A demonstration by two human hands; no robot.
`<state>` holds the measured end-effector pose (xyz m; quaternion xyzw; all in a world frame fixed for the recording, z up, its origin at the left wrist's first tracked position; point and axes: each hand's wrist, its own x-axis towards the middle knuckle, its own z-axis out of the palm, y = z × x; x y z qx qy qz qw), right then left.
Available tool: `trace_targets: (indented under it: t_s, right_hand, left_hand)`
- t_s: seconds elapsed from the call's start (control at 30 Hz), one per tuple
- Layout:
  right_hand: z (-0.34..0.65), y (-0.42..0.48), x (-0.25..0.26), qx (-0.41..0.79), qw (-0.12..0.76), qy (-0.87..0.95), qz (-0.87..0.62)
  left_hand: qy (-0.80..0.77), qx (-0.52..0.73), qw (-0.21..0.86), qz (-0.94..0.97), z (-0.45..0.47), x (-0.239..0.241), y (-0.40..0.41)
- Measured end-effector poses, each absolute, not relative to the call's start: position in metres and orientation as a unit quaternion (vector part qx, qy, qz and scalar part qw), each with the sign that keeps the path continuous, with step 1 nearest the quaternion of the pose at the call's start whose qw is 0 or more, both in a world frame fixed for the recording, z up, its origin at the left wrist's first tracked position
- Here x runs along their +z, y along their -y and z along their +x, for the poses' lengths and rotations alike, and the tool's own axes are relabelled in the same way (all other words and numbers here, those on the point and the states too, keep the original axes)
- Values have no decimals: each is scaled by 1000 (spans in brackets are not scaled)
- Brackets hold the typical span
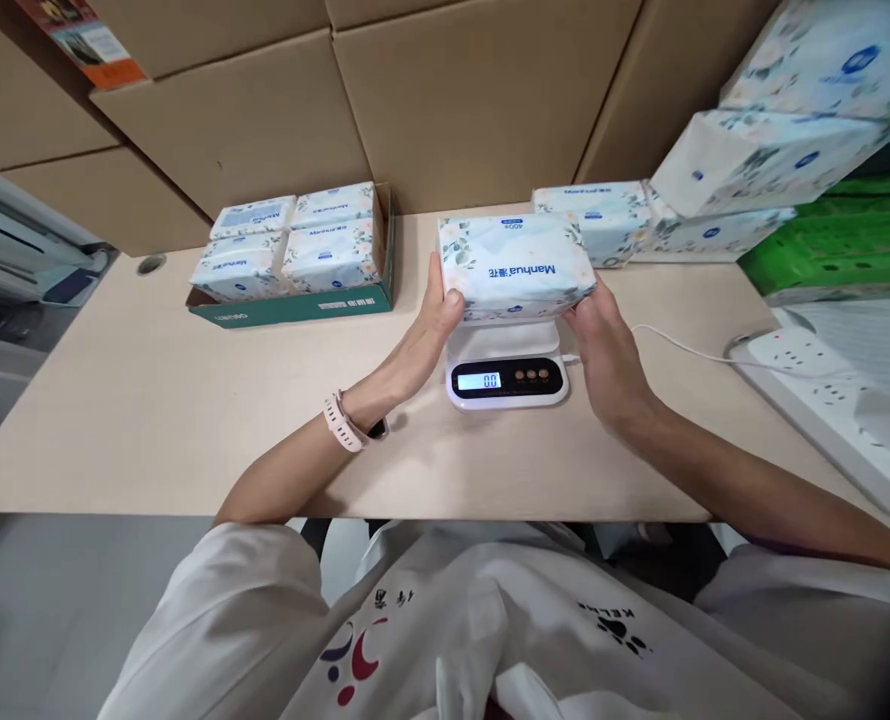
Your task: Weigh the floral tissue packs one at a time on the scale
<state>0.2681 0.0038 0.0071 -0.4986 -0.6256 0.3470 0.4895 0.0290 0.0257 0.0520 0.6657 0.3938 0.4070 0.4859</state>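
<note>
Between my two hands is a pack of tissues (516, 262), pale blue and white with printed leaves and "Manhua" lettering upside down to me. My left hand (434, 325) grips its left end, thumb on the near corner. My right hand (606, 350) grips the right end, its fingers partly hidden. Just below the pack is a white digital scale (505, 345), its lit display (479, 381) reading 0.0. The pack covers the far part of the scale; whether it touches the plate I cannot tell. A pale pink watch strap (340, 422) circles my left wrist.
A green tray (295, 312) with several tissue packs (330, 255) stands at the back left. More packs (771, 160) are piled at the back right, beside green packaging (827, 240). Cardboard boxes (475, 110) line the back. A white cable (677, 348) runs to a power strip (805, 370).
</note>
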Motion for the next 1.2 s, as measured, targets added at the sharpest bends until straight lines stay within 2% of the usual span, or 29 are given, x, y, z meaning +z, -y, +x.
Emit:
trace_targets:
  t_s: [0.1,0.2,0.4,0.5,0.63,0.97,1.2]
  right_hand:
    - [267,5,7,398,478,586,-520]
    - [271,7,2,389,484,581,-527]
    - [277,4,-10,301,594,532,-523]
    - [280,0,-11,300,608,499,-540]
    - [284,-8,-13,329,598,454,-573]
    - [299,-16,1,299,662,400,-559]
    - [295,-12,2,289,645,430,-562]
  left_hand:
    - [-398,394,516,648,28,38,-20]
    - [-401,398,535,628,23,22,-21]
    - [-493,465,534,505,-1,-7,-12]
    - [-508,509,544,433,-9,-15,-12]
    - [-505,520,551,414,-14,-17,-16]
    - [-475,533,590,377,-21,-10,-15]
    - [-488,520,577,399,-21,-9,-14]
